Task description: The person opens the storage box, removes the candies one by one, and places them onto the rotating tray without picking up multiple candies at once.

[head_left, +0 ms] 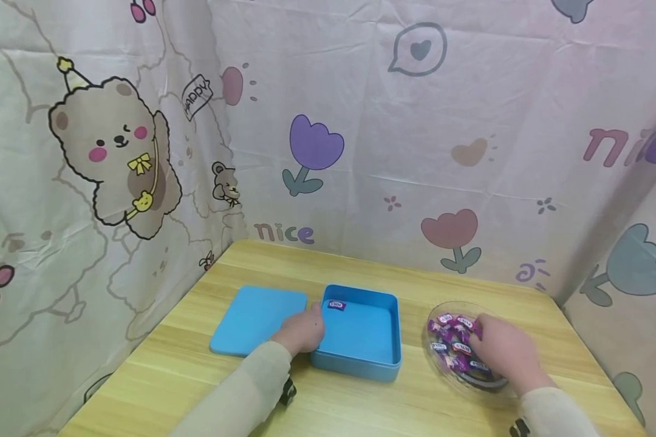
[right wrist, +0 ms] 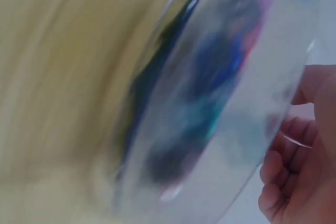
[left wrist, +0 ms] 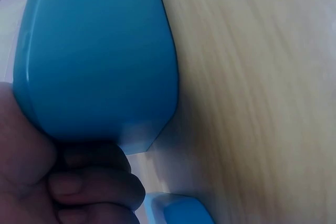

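Observation:
A blue square box (head_left: 355,363) stands open-topped, with one small purple-wrapped candy (head_left: 336,305) inside near its far left corner. My left hand (head_left: 304,329) grips the box's left wall; the left wrist view shows curled fingers (left wrist: 97,187) against the box's outer side (left wrist: 100,66). To the right, a clear round bowl (head_left: 436,364) contains several purple-wrapped candies (head_left: 455,363). My right hand (head_left: 505,352) reaches over the bowl's right rim, its fingertips among the candies. In the right wrist view, thumb and fingers (right wrist: 294,153) appear apart behind the blurred bowl wall; no held candy is visible.
A flat blue lid (head_left: 257,315) lies left of the box, partly behind the left hand. All stand on a wood-grain table (head_left: 410,413). Printed curtains (head_left: 361,152) hang behind the table and along both sides.

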A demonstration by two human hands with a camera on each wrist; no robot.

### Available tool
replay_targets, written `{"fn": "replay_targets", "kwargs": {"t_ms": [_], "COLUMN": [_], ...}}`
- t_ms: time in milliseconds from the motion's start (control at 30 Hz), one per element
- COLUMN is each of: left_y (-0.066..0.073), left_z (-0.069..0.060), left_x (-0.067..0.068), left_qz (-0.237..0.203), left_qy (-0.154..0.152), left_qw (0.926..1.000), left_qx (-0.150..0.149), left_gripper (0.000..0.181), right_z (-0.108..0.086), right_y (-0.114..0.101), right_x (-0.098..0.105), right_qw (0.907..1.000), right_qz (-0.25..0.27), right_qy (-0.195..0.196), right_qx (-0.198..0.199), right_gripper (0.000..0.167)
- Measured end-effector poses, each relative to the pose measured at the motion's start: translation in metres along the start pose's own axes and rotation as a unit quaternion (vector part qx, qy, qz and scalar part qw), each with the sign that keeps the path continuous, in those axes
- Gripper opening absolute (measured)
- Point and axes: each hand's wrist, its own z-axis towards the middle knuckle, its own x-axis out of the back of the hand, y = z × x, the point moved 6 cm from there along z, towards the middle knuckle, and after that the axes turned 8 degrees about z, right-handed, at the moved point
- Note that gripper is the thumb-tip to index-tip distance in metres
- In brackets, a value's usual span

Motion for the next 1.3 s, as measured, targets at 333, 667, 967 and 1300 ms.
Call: {"fn": "replay_targets", "kwargs": {"t_ms": [333,667,967,1300], "left_y": [-0.001,-0.002,0.0,-0.001], "left_z": [0.001,-0.001,0.001,0.003], "left_x": [0.0,0.0,0.0,0.001], "left_qz": [0.009,0.002,0.015,0.018], "left_qy": [-0.003,0.0,0.005,0.003], "left_qw": [0.9999,1.0,0.9998,0.9998], "left_qx": [0.005,0.003,-0.008,-0.011], "left_gripper": [0.055,0.054,0.055,0.056], "right_z": [0.014,0.027,0.038,0.05], "right_y": [-0.087,-0.16,-0.209,-0.245], "right_x": [-0.007,-0.035,-0.06,-0.091], "right_qw": [0.9947,0.9836,0.9817,0.9738], "right_qz": [0.018,0.035,0.034,0.043], "right_qy": [0.057,0.073,0.022,-0.075], "right_qx": [0.083,0.161,0.186,0.21], "right_gripper": [0.023,0.022,0.026,0.044]}}
